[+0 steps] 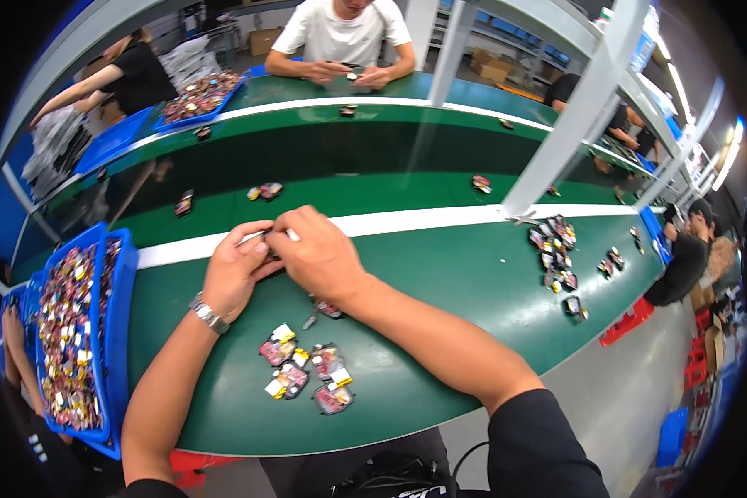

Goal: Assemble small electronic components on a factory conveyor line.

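My left hand (234,270), with a metal watch on its wrist, and my right hand (319,256) meet above the near edge of the green work table (423,332). Their fingers are closed together on something small and dark, mostly hidden by the fingers. Just below my right hand lies a small dark-edged part (330,310), partly covered by that hand. Closer to me sits a loose group of similar small parts (328,363), dark red with yellow and white pieces.
A blue bin (118,332) heaped with such parts stands at the left. More parts (554,249) lie at the right, beside a grey post (548,158). Beyond the white rail runs a green belt (373,192) carrying scattered parts. A person in white (344,37) works opposite.
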`<state>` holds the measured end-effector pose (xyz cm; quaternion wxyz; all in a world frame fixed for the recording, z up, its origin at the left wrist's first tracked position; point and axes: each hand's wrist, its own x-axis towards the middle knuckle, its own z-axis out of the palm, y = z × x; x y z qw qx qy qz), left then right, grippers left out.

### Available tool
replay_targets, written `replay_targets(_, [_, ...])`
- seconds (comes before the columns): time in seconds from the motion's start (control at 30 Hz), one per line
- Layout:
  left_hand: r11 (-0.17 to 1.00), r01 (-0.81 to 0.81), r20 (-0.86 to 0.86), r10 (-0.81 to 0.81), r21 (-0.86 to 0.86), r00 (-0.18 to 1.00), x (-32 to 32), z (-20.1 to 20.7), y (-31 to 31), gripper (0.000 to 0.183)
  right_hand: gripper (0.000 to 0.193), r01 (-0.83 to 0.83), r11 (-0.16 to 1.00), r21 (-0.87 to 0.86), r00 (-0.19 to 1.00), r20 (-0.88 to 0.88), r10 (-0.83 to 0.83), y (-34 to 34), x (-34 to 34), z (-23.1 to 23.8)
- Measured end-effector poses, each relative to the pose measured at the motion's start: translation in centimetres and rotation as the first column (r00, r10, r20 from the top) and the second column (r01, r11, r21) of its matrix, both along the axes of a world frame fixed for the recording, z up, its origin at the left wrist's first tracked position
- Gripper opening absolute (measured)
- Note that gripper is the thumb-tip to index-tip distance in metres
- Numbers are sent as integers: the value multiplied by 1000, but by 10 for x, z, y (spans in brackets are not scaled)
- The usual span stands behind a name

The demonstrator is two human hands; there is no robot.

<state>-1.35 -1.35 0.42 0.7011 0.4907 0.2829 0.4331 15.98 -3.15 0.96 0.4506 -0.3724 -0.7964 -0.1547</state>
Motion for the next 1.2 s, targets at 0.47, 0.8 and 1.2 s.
replay_targets(0.47, [962, -134, -203, 184, 236, 962, -10, -1, 4, 52, 25, -36, 970, -239, 951, -308, -41, 30, 25, -4])
replay_targets(0.8, [391, 52, -375, 827, 919, 419, 11, -61, 142, 43, 35, 428, 760, -489, 830, -120, -545, 61, 84, -29])
replay_targets(1.2, [569, 132, -548, 664, 811, 509, 34, -44, 148, 19, 37, 151, 939, -308, 916, -315, -250, 54, 59, -25])
